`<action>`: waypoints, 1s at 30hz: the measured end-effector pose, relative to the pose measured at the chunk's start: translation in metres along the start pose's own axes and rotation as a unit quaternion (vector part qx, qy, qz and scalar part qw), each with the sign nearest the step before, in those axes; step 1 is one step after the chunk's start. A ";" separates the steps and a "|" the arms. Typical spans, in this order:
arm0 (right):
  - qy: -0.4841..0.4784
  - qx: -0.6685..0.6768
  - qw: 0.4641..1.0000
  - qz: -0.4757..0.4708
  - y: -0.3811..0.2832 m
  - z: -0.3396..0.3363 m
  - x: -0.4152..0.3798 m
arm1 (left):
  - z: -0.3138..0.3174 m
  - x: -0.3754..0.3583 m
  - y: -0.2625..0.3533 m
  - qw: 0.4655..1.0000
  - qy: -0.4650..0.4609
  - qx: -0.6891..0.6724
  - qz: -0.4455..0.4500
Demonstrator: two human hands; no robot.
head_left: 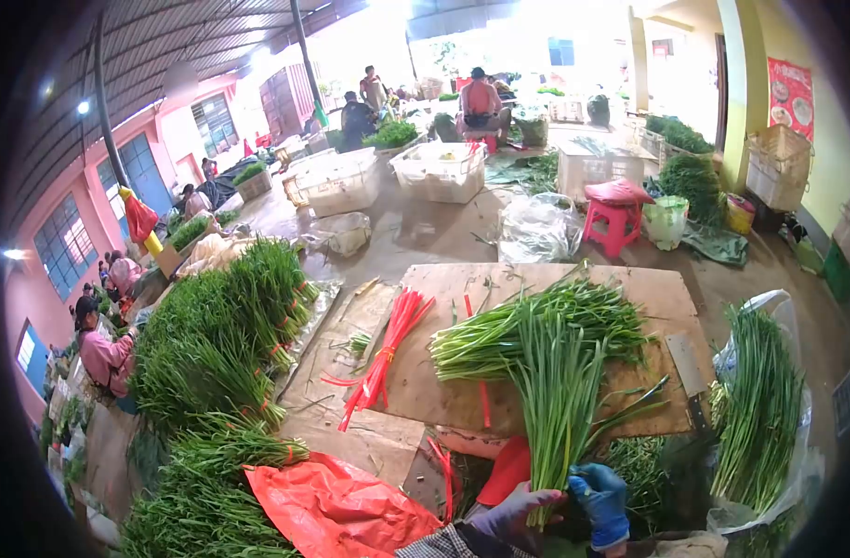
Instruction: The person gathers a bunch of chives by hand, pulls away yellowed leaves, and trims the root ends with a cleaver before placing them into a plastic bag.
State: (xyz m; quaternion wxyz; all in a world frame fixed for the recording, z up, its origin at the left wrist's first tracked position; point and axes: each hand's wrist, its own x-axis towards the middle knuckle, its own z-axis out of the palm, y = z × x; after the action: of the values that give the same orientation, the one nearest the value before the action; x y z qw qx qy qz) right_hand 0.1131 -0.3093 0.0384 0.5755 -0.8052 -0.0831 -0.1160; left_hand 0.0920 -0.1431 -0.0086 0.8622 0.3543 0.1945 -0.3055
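At the board's near edge, my left hand point(520, 513), in a greyish-purple glove, is closed round the lower stalks of a bunch of long green stems point(557, 400). My right hand point(599, 502), in a blue glove, has its fingers curled against the right side of the same stalks; whether it grips any is hidden. The bunch points away, its leaves over a green pile point(481, 339) on the wooden board point(527, 430). Red strips point(384, 358) lie left of the pile, and a cleaver point(687, 367) lies at the board's right edge.
Tied green bundles point(216, 335) are heaped at the left, beside red plastic point(336, 502). More stems point(755, 409) stand in a clear bag at the right. Beyond the board are a red stool point(614, 223) and white crates point(439, 172). Several people sit or stand farther off.
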 end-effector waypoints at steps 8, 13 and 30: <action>-0.074 -0.156 0.984 0.049 0.033 0.009 0.008 | 0.005 -0.010 -0.006 0.997 -0.049 0.052 -0.020; -0.020 0.119 0.980 0.157 0.036 0.001 0.005 | -0.001 -0.008 -0.009 0.995 -0.100 -0.019 -0.018; 0.178 0.277 0.917 0.228 -0.004 -0.042 -0.001 | 0.003 0.000 -0.007 0.991 -0.063 -0.119 -0.004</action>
State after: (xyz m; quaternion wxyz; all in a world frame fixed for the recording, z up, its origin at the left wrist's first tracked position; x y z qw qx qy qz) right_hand 0.1075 -0.3478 0.0551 0.7914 -0.5772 0.1772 -0.0953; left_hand 0.0883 -0.1490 -0.0101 0.9076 0.2286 0.1760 -0.3050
